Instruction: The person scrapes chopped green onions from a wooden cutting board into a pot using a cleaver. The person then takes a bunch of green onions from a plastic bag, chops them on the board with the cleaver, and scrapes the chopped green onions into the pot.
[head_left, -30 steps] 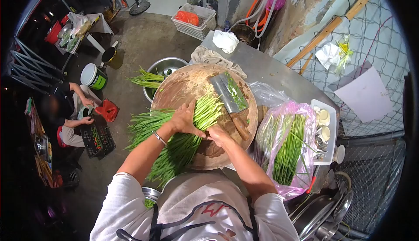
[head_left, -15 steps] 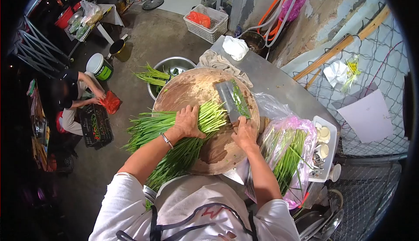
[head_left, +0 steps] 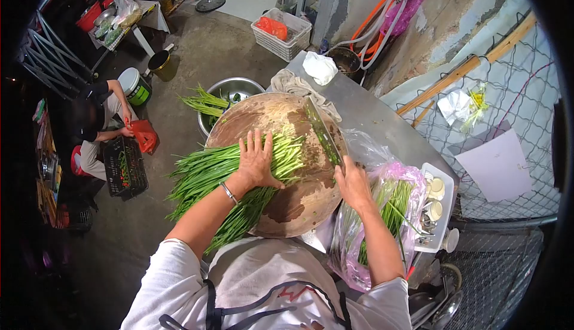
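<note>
My left hand lies on a thick bunch of long green chives, fingers spread and stretched over the stalks. The pale cut ends point right, across a round wooden chopping board. In my right hand is the handle of a cleaver, held over the board's right side. Its blade appears narrow and nearly edge-on, with green bits stuck along it. A gap of bare wood lies between blade and stalk ends. Wet patches mark the board.
A steel bowl with greens stands beyond the board. At right are a plastic bag of more chives and a white tray with jars. A cloth lies behind. To the left, a person handles a red bag.
My right hand has moved right, and the cleaver has turned from showing its broad face to nearly edge-on. My left fingers have spread and lifted from their curled grip on the chives.
</note>
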The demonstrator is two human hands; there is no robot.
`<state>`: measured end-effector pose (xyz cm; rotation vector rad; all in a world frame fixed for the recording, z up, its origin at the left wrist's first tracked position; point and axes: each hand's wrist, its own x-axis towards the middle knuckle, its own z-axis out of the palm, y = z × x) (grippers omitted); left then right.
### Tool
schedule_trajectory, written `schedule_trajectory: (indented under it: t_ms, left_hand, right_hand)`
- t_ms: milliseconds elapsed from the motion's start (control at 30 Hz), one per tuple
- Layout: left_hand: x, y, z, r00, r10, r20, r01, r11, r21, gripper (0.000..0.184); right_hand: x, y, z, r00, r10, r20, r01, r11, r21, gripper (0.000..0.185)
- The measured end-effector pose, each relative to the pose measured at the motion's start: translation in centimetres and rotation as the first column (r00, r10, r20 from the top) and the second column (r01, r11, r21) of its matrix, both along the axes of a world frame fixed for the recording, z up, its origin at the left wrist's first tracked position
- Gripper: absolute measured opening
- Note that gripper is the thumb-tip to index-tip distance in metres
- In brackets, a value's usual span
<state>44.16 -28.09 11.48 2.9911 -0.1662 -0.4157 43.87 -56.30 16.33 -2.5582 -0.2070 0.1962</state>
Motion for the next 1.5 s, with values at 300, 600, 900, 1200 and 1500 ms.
schedule_trajectory:
  t_ms: [300,600,900,1200,1500]
  left_hand:
    - [3.3,0.4,-1.6,0.985,-0.011,-0.175,0.022,0.998,0.058,0.151]
    - [3.5,-1.4,-1.1,0.973,0.056,-0.223,-0.029,0.992,0.123,0.142]
    - [3.8,-1.5,-0.8,0.965,0.057,-0.255,-0.031,0.994,0.104,0.141]
    - [3.9,-1.4,-0.8,0.961,0.049,-0.271,-0.013,0.991,0.134,0.139]
    - [4.3,-1.7,-1.3,0.946,0.039,-0.321,0.023,0.982,0.186,0.139]
  right_hand:
    - [1.2,-1.2,-5.4,0.994,0.052,-0.098,-0.070,0.979,-0.189,0.027]
    - [3.0,2.9,0.5,0.977,0.145,-0.155,-0.171,0.970,-0.170,0.027]
    - [3.9,4.9,-0.4,0.972,0.200,-0.119,-0.217,0.965,-0.148,0.026]
    - [4.4,4.4,-0.6,0.967,0.201,-0.157,-0.228,0.957,-0.182,0.033]
    - [2.9,4.7,3.2,0.964,0.216,-0.159,-0.247,0.945,-0.217,0.025]
